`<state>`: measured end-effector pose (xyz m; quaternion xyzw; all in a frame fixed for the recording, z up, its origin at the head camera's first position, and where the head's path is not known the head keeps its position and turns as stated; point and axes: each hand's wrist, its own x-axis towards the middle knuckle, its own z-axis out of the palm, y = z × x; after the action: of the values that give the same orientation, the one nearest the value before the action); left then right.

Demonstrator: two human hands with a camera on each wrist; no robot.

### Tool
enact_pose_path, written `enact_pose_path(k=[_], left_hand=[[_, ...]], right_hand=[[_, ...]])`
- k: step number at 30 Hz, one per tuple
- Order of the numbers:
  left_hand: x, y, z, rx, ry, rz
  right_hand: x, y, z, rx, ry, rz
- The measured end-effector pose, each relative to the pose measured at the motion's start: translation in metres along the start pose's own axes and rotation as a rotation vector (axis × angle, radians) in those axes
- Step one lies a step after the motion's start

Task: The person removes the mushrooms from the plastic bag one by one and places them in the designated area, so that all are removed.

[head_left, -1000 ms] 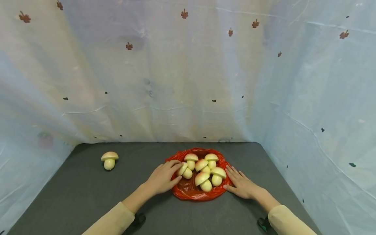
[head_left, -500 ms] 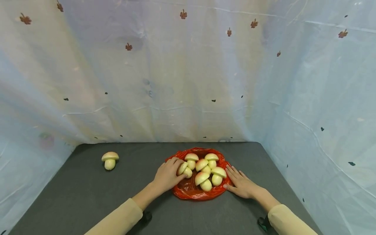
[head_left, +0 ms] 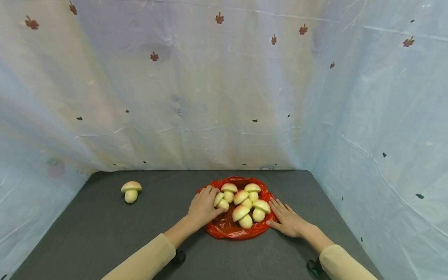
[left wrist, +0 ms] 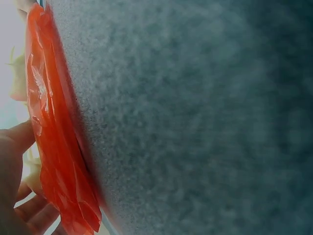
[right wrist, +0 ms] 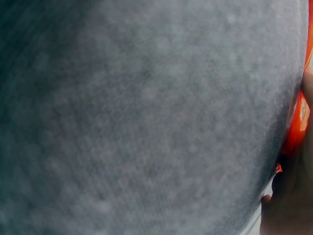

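A crumpled red plastic bag (head_left: 227,229) lies flat on the dark grey table (head_left: 105,233) and carries several pale yellow toy mushrooms. My left hand (head_left: 204,206) curls its fingers round the leftmost mushroom (head_left: 220,201) on the bag. My right hand (head_left: 288,219) lies flat with straight fingers on the table, touching the bag's right edge beside a mushroom (head_left: 259,210). In the left wrist view the red bag (left wrist: 54,147) and my fingers (left wrist: 14,171) show at the left edge. The right wrist view is mostly grey table, with a strip of the red bag (right wrist: 299,117).
One lone mushroom (head_left: 131,190) stands on the table at the far left. A pale, thin cloth with small leaf prints (head_left: 224,97) closes off the back and both sides of the table.
My left hand has slid forward onto the bag and closed its fingers round the leftmost mushroom. The right hand has stayed where it was.
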<state>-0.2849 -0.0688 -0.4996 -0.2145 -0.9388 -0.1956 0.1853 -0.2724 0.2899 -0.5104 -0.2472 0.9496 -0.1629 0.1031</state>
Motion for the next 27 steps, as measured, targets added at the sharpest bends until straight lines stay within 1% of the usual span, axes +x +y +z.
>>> enact_pose_path(k=[6, 13, 20, 27], left_hand=[[0.002, 0.002, -0.001, 0.006, -0.019, -0.018], [0.002, 0.002, 0.001, -0.006, -0.039, -0.014], [0.002, -0.002, 0.004, -0.028, -0.044, -0.012], [0.001, -0.007, 0.001, -0.111, -0.053, 0.019]], right_hand=[[-0.001, -0.002, -0.002, -0.024, 0.003, 0.013], [0.001, 0.008, 0.006, -0.016, 0.016, 0.004], [0.000, 0.000, 0.001, -0.003, 0.014, -0.007], [0.000, 0.000, 0.001, -0.007, -0.006, 0.009]])
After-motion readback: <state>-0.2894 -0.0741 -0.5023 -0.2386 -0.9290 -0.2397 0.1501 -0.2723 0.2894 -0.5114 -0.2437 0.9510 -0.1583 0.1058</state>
